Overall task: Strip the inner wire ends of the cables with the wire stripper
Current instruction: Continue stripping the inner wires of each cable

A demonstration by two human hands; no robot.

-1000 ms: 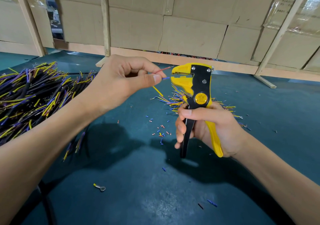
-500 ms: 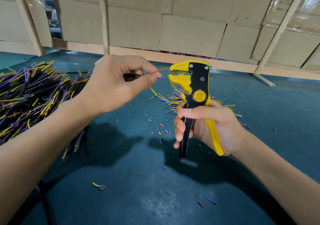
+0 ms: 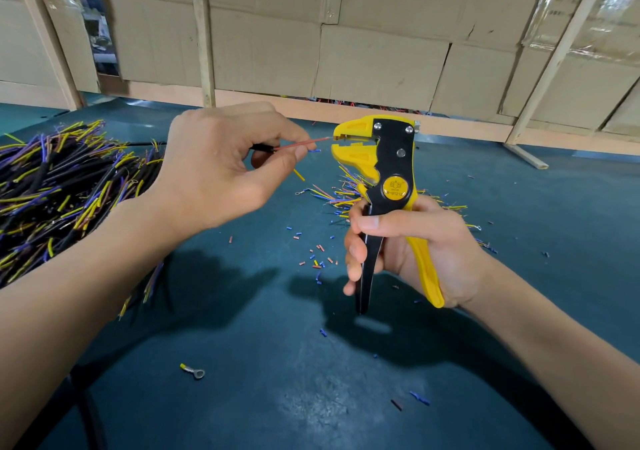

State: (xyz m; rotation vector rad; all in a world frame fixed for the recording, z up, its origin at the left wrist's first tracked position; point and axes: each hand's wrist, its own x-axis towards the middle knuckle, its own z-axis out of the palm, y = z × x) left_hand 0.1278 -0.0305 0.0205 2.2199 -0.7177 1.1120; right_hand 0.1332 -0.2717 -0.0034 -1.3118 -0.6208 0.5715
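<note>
Pinching red wire (image 3: 300,143) beside stripper (image 3: 393,169).

- cable pile (image 3: 62,186): cut off at left edge
- left hand (image 3: 221,169) hides the black cable's sheath
- wire stripper (image 3: 388,179) badge text unreadable
- both forearms cropped

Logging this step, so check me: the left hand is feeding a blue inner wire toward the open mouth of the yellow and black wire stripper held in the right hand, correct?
Not quite. In the head view the thin inner wire that the left hand feeds toward the yellow and black wire stripper is red, not blue. The right hand does hold the stripper, mouth open.
</note>
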